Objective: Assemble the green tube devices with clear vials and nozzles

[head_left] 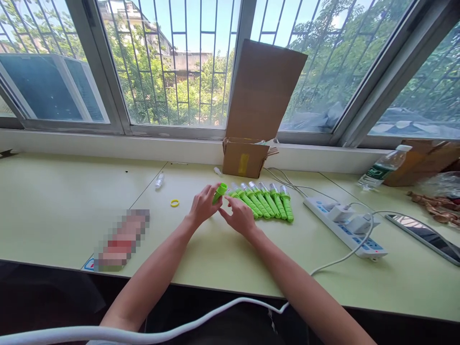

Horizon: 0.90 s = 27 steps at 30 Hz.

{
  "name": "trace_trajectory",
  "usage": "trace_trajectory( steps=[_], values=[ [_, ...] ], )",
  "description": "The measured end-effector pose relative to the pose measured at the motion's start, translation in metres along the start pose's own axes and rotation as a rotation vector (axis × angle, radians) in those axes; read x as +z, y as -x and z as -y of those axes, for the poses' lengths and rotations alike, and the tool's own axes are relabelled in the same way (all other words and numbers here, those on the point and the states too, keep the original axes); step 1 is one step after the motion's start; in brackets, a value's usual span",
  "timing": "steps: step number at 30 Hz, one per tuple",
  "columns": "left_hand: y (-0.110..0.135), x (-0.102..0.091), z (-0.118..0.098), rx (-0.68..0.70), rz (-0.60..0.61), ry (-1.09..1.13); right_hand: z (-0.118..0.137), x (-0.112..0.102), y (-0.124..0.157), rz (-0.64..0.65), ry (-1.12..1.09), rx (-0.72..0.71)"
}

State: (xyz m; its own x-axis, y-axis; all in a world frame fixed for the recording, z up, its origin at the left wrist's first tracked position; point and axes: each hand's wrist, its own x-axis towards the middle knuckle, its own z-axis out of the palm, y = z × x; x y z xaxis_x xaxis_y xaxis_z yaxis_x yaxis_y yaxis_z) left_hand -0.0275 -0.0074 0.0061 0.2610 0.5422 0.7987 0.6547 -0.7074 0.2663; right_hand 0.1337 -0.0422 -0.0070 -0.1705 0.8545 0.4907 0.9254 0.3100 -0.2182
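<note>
My left hand (204, 207) is closed around a bright green plastic tube (222, 189), like a small torch handle, with its wide round end turned up. My right hand (240, 214) is just beside it, index finger and thumb stretched towards the tube and apart; no object shows between them. Whether the index fingertip touches the tube I cannot tell. Right behind my right hand, a row of several similar green torch-like handles (268, 201) with clear tips lies side by side. A yellow ring (174, 203) and a clear plastic piece (159, 180) lie to the left.
An open cardboard box (244, 158) stands against the window sill. On the right are a white power strip (345, 227) with plugs and cables, a phone (426, 237) and a water bottle (383, 168). A white cable (143, 330) crosses in front of my arms.
</note>
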Motion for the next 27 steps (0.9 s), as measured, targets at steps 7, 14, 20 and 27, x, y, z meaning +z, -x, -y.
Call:
trace_trajectory(
  steps=[7, 14, 20, 27],
  values=[
    [0.002, 0.003, -0.003, -0.036, -0.08, 0.175, -0.001, 0.001, 0.001, -0.049, -0.005, -0.034],
    [0.004, 0.008, -0.009, -0.122, -0.062, 0.392, -0.002, 0.004, -0.001, -0.073, -0.013, -0.004],
    [0.004, 0.012, -0.01, -0.19, -0.05, 0.466, -0.003, 0.003, 0.0, -0.067, -0.084, -0.011],
    [0.003, 0.013, -0.001, -0.233, -0.058, 0.363, 0.003, 0.004, 0.0, -0.042, -0.043, 0.054]
  ],
)
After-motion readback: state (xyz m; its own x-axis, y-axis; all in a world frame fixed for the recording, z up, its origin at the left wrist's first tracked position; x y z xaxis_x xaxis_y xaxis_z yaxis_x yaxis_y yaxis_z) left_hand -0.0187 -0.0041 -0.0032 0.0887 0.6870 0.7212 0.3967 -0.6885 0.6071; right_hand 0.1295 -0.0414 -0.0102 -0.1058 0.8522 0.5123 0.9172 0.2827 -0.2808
